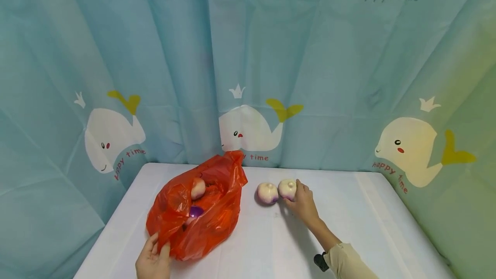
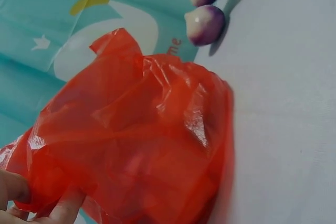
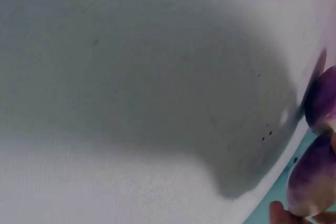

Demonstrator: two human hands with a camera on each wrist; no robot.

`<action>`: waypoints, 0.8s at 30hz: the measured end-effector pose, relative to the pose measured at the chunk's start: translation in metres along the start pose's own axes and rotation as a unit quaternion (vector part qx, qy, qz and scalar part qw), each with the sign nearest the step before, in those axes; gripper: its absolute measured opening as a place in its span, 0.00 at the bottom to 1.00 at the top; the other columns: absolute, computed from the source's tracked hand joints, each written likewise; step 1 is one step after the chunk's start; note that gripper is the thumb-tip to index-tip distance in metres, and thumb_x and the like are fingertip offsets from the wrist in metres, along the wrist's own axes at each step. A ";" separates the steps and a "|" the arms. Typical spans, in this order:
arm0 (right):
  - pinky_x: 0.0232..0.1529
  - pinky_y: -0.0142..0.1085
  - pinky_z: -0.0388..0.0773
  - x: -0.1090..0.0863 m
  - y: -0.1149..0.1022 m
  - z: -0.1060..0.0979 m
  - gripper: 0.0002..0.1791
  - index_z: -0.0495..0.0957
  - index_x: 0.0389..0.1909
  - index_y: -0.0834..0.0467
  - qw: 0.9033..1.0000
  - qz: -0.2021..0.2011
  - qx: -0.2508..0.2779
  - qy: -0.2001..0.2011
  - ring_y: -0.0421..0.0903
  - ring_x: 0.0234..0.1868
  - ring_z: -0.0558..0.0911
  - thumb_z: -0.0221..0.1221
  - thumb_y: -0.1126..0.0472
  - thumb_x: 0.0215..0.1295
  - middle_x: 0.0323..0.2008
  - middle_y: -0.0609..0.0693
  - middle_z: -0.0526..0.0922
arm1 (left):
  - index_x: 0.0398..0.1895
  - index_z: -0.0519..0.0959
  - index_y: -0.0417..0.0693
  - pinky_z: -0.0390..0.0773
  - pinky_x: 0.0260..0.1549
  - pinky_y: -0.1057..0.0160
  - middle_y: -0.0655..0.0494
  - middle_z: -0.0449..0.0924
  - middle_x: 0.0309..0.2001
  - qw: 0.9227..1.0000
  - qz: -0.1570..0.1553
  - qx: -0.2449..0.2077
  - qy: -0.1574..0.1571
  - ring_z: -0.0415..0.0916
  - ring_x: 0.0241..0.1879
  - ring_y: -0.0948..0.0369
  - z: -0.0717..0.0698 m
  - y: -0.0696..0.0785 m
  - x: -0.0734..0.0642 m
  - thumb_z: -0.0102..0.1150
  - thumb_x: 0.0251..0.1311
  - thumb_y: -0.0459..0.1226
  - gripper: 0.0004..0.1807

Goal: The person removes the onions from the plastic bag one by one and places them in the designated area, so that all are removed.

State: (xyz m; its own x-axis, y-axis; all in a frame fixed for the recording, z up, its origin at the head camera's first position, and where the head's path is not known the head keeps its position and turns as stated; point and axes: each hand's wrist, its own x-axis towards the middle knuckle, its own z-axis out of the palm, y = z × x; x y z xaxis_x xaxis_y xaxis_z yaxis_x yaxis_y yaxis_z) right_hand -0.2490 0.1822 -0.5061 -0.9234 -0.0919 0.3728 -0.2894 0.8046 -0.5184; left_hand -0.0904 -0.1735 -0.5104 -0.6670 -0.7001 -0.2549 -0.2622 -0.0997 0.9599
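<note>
R hand (image 1: pixel 306 206) has a purple-and-white turnip (image 1: pixel 287 189) pinched btwn thumb & fingers, toward the back of the table, right of ctr. Can't tell if it's resting on the tabletop or slightly raised. 2nd turnip (image 1: pixel 267 193), same colors, sits just left of it on the table, w/ its pale stem end up.

Further left is a red plastic bag (image 1: pixel 209 240), crumpled, slumped on the table, mouth open. Inside: a pale round veg (image 1: pixel 198 188) near the back of the opening & a glossy purple item (image 1: pixel 196 212) nearer the front, partly covered by the plastic (contents don't show in the L wrist view, only the bag's outer wall). L hand (image 1: pixel 154 259) pinches the bag's near left edge, thumb on one side, fingers on the other.

White tabletop (image 1: pixel 360 214) under it all. R arm has a beige sleeve (image 1: pixel 350 261) & a black wrist device (image 1: pixel 320 261). Bkgd: blue-green curtain (image 1: pixel 263 63) w/ white whales (image 1: pixel 252 130), yellow tails, "happy time" lettering.
</note>
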 end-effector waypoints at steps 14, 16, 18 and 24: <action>0.49 0.57 0.72 -0.003 0.014 -0.002 0.38 0.64 0.56 0.78 0.998 0.038 -0.009 -0.050 0.69 0.51 0.72 0.70 0.62 0.48 0.50 0.75 0.69 | 0.64 0.65 0.36 0.82 0.32 0.57 0.32 0.70 0.56 0.999 -0.030 0.011 -0.014 0.74 0.40 0.48 -0.002 0.026 -0.017 0.50 0.65 0.27 0.24; 0.51 0.57 0.70 -0.004 0.015 -0.002 0.39 0.64 0.55 0.79 0.998 0.037 0.000 -0.053 0.69 0.51 0.71 0.70 0.63 0.47 0.50 0.75 0.69 | 0.66 0.62 0.34 0.77 0.40 0.53 0.30 0.67 0.58 0.999 -0.031 0.011 -0.022 0.71 0.47 0.43 -0.002 0.030 -0.020 0.49 0.66 0.28 0.25; 0.52 0.57 0.69 -0.005 0.015 -0.003 0.39 0.62 0.55 0.79 0.998 0.037 0.008 -0.057 0.70 0.52 0.70 0.70 0.64 0.47 0.51 0.76 0.68 | 0.65 0.61 0.32 0.77 0.39 0.54 0.28 0.65 0.59 0.999 -0.029 0.008 -0.027 0.69 0.49 0.40 -0.003 0.037 -0.026 0.48 0.66 0.27 0.25; 0.55 0.57 0.66 -0.008 0.018 -0.002 0.40 0.60 0.57 0.79 0.997 0.026 0.034 -0.058 0.70 0.55 0.69 0.69 0.67 0.48 0.52 0.76 0.66 | 0.65 0.63 0.34 0.76 0.42 0.50 0.31 0.68 0.58 0.999 -0.037 0.018 -0.024 0.71 0.49 0.43 -0.002 0.039 -0.028 0.48 0.66 0.28 0.24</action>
State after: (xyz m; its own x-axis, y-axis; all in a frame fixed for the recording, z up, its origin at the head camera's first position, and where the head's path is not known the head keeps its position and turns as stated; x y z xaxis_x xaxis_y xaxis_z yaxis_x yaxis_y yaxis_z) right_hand -0.2462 0.1987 -0.5173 -0.9595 -0.1222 0.2538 -0.2532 0.7689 -0.5870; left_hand -0.0806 -0.1590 -0.4660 -0.6769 -0.6578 -0.3304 -0.3357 -0.1236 0.9338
